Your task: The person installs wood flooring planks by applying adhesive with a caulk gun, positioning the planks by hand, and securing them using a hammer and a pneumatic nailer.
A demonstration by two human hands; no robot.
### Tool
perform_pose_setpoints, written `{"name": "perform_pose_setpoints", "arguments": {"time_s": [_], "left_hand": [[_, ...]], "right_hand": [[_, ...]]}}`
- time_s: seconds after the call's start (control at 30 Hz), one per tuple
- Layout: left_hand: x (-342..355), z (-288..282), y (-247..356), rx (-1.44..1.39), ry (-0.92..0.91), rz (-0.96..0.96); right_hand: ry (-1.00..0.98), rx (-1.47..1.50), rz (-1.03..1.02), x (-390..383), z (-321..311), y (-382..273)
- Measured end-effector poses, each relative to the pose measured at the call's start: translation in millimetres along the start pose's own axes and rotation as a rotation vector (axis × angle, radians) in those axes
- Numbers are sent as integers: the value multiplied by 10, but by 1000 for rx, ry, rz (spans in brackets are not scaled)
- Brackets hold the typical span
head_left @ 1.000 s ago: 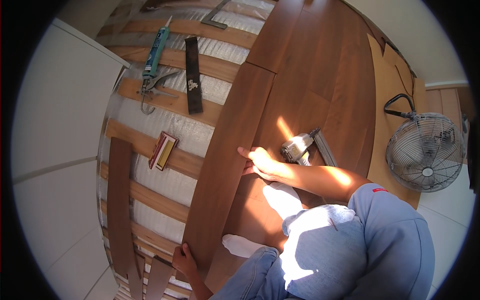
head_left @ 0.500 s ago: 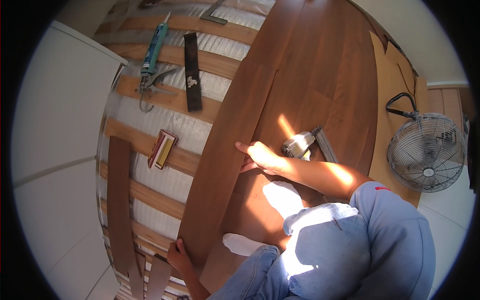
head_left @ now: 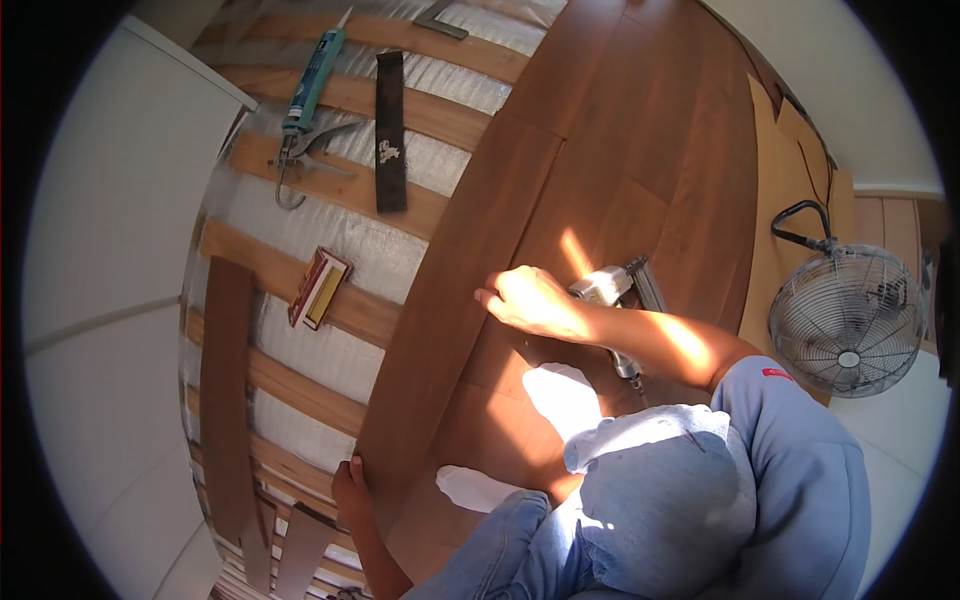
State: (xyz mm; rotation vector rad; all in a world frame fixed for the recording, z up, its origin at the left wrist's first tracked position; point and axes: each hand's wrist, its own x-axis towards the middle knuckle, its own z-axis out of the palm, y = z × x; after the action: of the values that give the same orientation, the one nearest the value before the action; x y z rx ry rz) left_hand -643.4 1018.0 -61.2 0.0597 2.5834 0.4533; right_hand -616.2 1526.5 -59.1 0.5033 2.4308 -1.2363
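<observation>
A long brown floorboard (head_left: 435, 345) lies along the edge of the laid wooden floor (head_left: 625, 215), over pale battens. A dark narrow seam shows between it and the neighbouring boards. At its near left edge my left hand (head_left: 352, 490) grips it, thumb on top; the other fingers are mostly hidden. My right hand (head_left: 535, 302) is at the seam, fingers curled into a loose fist, with nothing visible in it. Just beyond that wrist a silver nail gun (head_left: 603, 287) rests on the floor, partly behind my forearm.
Across the battens (head_left: 300, 385) and silvery sheeting lie a teal caulking gun (head_left: 314, 82), a dark flat strip (head_left: 390, 135), a small open box (head_left: 320, 288), a metal square (head_left: 438, 20) and loose brown boards (head_left: 228, 400). A round wire-caged fan (head_left: 848, 325) stands at the right.
My right hand's fingers have curled in from a spread hold on the board's edge, and the hand has lifted slightly. My left hand stays at the board's near edge.
</observation>
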Motion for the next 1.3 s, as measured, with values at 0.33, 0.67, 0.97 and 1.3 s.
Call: {"name": "perform_pose_setpoints", "arguments": {"time_s": [0.33,0.67,0.97,1.3], "left_hand": [[238,185,-235,264,-12,17],[202,308,-109,231,64,-85],[131,318,-20,93,139,-160],[102,517,-35,156,299,-31]], "right_hand": [[447,-432,-906,1283,194,97],[406,-395,-884,1273,158,90],[390,-411,-864,1250,163,96],[426,-405,-796,1179,191,90]]}}
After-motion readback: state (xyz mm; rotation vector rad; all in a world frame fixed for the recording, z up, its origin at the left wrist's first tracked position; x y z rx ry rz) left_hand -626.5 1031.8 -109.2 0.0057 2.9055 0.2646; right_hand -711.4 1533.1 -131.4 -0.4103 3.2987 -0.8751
